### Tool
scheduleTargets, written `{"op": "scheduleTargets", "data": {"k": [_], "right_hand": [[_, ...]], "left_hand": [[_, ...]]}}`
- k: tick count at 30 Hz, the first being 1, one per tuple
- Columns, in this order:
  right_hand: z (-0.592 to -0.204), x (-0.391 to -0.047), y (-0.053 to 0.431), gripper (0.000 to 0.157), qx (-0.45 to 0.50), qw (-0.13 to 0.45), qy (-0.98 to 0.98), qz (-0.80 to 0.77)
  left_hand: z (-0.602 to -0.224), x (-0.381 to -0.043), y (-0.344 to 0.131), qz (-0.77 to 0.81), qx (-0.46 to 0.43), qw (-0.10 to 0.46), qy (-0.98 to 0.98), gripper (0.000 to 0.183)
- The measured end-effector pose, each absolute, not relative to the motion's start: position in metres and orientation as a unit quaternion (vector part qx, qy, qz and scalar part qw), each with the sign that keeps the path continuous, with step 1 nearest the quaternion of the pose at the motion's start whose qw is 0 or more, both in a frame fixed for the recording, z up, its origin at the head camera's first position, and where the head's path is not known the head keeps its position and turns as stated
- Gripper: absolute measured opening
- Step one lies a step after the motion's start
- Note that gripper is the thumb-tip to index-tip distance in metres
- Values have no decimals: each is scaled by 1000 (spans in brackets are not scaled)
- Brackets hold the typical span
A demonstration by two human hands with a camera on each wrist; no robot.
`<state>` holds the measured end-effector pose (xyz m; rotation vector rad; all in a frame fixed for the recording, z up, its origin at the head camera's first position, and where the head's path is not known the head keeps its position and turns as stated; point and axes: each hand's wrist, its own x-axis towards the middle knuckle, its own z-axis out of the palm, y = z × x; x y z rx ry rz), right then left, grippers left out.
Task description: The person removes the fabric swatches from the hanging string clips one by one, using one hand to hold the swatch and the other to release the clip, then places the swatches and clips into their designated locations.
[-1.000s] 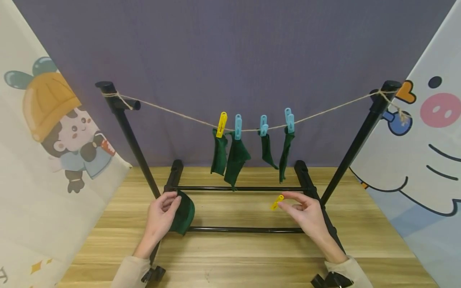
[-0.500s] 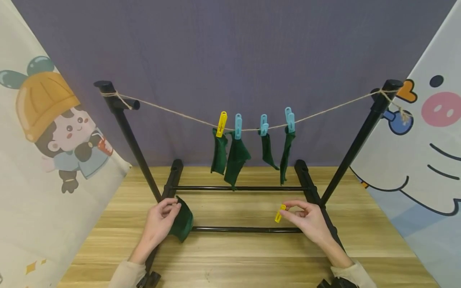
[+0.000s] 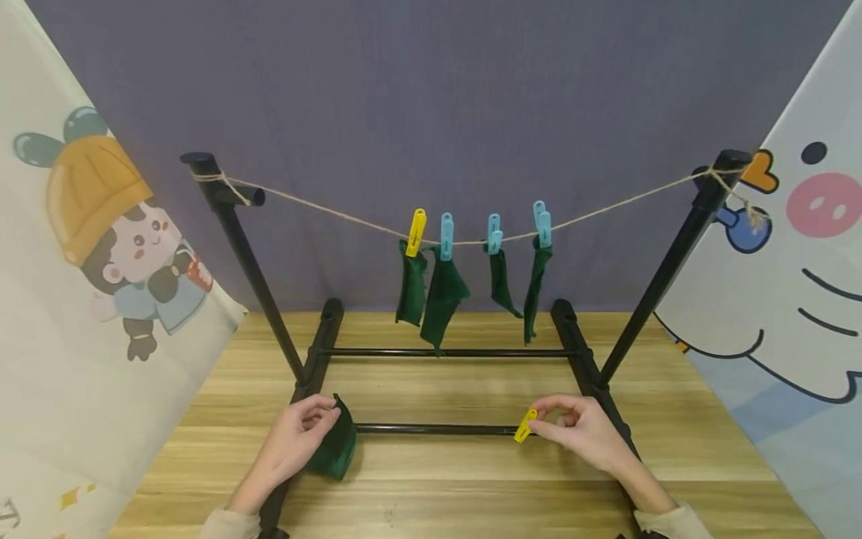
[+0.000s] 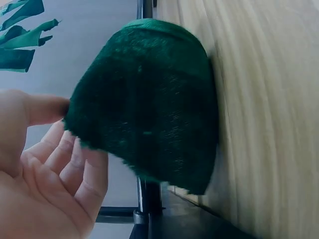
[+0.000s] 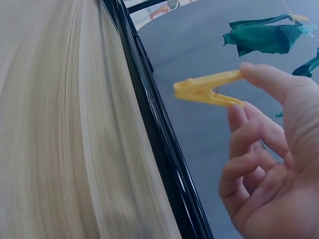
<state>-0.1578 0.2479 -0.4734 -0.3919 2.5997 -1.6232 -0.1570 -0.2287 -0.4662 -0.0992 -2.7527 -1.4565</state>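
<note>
My left hand (image 3: 299, 438) pinches a dark green cloth (image 3: 337, 445) by its upper edge, over the left foot of the black rack. In the left wrist view the cloth (image 4: 144, 104) hangs spread out, thumb and fingertips at one frayed edge. On the other side, my right hand (image 3: 582, 434) holds a yellow clothespin (image 3: 526, 425) between thumb and finger, overlapping the front bar. The right wrist view shows that clothespin (image 5: 204, 89) pinched by its two handle ends. Between the posts, green cloths (image 3: 444, 299) hang from a twine line (image 3: 323, 212), clipped by a yellow peg (image 3: 415, 233) and several blue pegs (image 3: 447, 236).
The black rack has a left post (image 3: 252, 277), a right post (image 3: 663, 277), a rear bar (image 3: 377, 352) and a front bar (image 3: 431, 430). It stands on a wood-patterned table (image 3: 458, 486). A grey-purple backdrop (image 3: 431, 97) and printed side panels surround it.
Both hands have come down and back toward the person, carrying the green cloth and the yellow clothespin. The hanging cloths stay on the line.
</note>
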Motion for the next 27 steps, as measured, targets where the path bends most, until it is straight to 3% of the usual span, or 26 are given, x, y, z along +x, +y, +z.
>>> {"op": "scheduleTargets", "data": {"k": [11, 20, 27], "right_hand": [[-483, -152, 257, 18, -194, 103, 834, -506], [-489, -150, 260, 24, -216, 184, 836, -471], [-492, -149, 259, 20, -220, 215, 838, -451]], "left_hand": [[-477, -148, -235, -428, -92, -45, -898, 22], [-488, -146, -241, -390, -152, -80, -905, 17], [-493, -146, -239, -353, -161, -87, -918, 6]]}}
